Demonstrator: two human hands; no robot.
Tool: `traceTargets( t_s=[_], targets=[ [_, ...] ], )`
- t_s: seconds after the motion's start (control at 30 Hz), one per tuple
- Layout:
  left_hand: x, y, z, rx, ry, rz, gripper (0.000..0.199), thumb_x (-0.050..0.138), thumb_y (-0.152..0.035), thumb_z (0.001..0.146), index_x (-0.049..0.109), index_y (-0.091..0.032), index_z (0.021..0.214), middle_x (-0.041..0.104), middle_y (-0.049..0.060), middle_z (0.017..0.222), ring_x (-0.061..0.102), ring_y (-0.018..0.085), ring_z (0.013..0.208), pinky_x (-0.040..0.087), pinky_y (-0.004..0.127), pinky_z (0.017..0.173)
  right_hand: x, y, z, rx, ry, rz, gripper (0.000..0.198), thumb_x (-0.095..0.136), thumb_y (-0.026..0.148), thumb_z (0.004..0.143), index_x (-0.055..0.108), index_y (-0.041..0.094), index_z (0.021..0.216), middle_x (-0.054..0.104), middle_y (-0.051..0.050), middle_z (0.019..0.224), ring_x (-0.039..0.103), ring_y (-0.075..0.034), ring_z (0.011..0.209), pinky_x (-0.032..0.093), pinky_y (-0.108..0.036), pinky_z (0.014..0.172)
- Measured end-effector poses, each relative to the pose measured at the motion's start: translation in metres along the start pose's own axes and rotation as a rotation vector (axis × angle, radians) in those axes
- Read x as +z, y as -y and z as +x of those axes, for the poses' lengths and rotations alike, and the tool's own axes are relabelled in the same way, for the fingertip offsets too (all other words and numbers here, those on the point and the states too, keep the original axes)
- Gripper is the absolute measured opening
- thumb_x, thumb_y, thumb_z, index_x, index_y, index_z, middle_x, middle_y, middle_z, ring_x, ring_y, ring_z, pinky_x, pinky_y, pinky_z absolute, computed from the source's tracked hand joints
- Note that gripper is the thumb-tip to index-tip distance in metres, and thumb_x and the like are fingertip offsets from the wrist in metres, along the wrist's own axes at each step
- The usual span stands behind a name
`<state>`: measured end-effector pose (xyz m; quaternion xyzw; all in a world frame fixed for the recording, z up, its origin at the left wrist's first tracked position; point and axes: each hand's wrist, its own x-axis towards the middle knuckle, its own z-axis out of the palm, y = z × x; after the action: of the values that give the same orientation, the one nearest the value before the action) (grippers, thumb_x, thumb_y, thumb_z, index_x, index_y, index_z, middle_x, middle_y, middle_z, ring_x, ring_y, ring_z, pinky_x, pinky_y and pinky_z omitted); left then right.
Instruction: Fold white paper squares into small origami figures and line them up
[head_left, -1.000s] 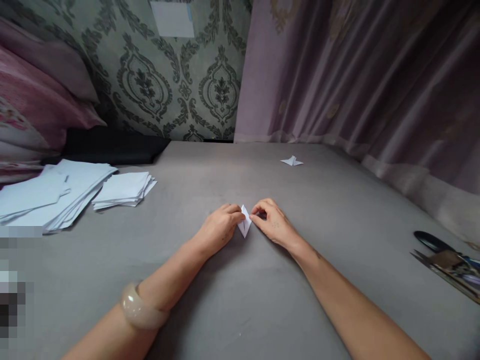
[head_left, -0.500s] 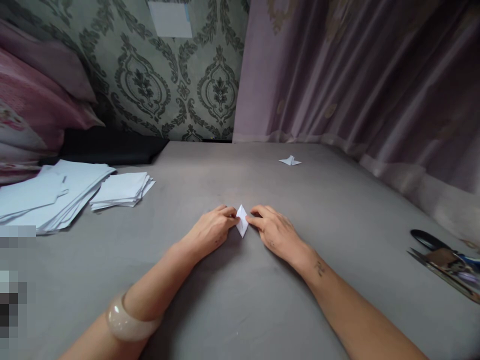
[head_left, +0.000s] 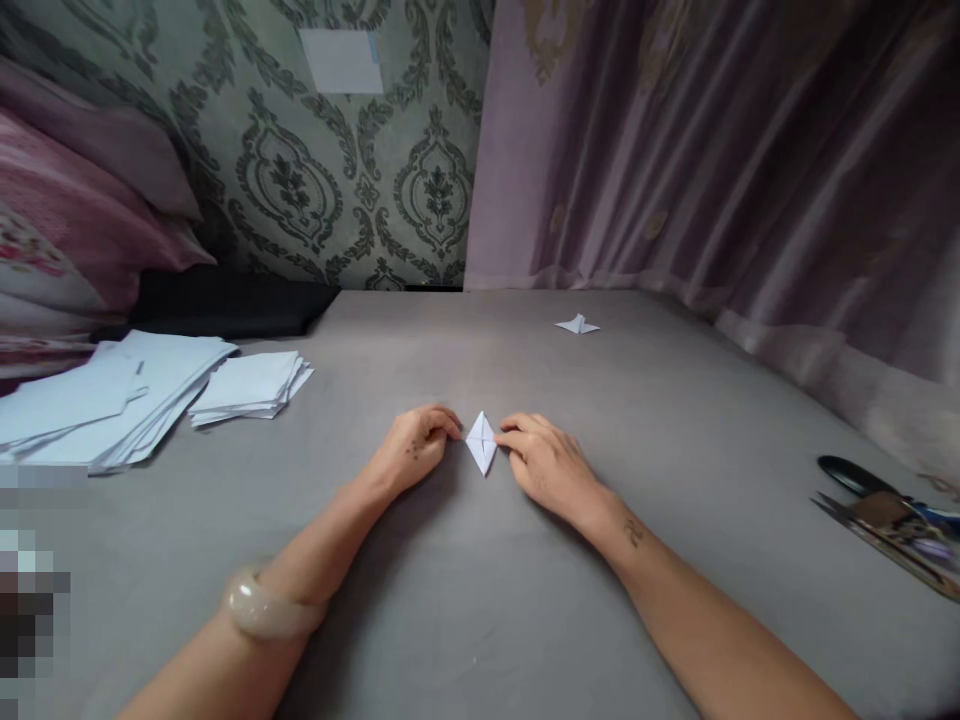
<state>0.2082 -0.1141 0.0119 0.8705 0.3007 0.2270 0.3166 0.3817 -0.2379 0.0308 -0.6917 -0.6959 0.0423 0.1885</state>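
Observation:
A small white paper (head_left: pixel 481 455), folded into a diamond with creases across its middle, lies on the grey surface. My left hand (head_left: pixel 418 447) is closed, thumb and forefinger pinched together at the paper's left corner. On the other side, my right hand (head_left: pixel 546 460) has its thumb and forefinger at the right corner, the other fingers loosely bent. Both hands rest low, close to the surface. The fingertips hide the very ends of the two side corners.
Stacks of white paper, a large one (head_left: pixel 161 385) and a smaller one (head_left: pixel 247 385), lie at the left. Behind them is a black folded item (head_left: pixel 232 305). A folded paper figure (head_left: pixel 577 324) sits far back. Scissors (head_left: pixel 855 475) and other tools lie at the right.
My left hand has moved a little to the left, uncovering more of the paper's left side, which now looks wider. My right hand has stayed almost in place.

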Motion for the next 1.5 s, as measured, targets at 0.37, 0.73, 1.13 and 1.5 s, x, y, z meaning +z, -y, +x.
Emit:
traceTargets(
  t_s=[0.37,0.73,1.13,1.5],
  targets=[
    [0.006,-0.014,0.004,-0.124,-0.018,-0.063,0.03,0.058,-0.044,0.077,0.066,-0.015,0.073,0.061,0.005,0.086,0.057,0.017,0.077,0.045,0.03,0.074,0.021,-0.012,0.014,0.162,-0.212,0.347,0.036,0.042,-0.001,0.071,0.07,0.02,0.08,0.069,-0.004,0.092,0.061,-0.017,0.09,0.046,-0.03,0.087],
    [0.003,-0.037,0.001,-0.122,-0.282,-0.59,0.026,0.065,-0.042,0.075,0.06,-0.016,0.077,0.065,0.007,0.107,0.063,0.018,0.091,0.048,0.028,0.079,0.018,-0.004,0.019,0.201,-0.64,0.637,0.026,0.045,0.009,0.077,0.063,0.018,0.093,0.065,-0.006,0.093,0.062,-0.016,0.084,0.051,-0.026,0.069],
    [0.007,-0.04,-0.001,-0.034,-0.313,-0.698,0.017,0.071,-0.032,0.073,0.065,-0.016,0.077,0.066,0.007,0.105,0.062,0.02,0.096,0.049,0.032,0.087,0.008,0.015,0.011,-0.015,-0.659,0.634,0.012,0.055,0.018,0.084,0.06,0.02,0.095,0.062,-0.005,0.092,0.058,-0.017,0.085,0.048,-0.028,0.073],
    [0.008,-0.045,-0.004,-0.009,-0.247,-0.598,0.022,0.061,-0.037,0.083,0.068,-0.016,0.086,0.07,0.005,0.09,0.063,0.017,0.086,0.048,0.028,0.082,0.01,0.006,0.018,0.106,-0.456,0.859,0.02,0.052,0.034,0.089,0.063,0.018,0.09,0.065,-0.004,0.086,0.059,-0.017,0.082,0.045,-0.028,0.077]
  ],
)
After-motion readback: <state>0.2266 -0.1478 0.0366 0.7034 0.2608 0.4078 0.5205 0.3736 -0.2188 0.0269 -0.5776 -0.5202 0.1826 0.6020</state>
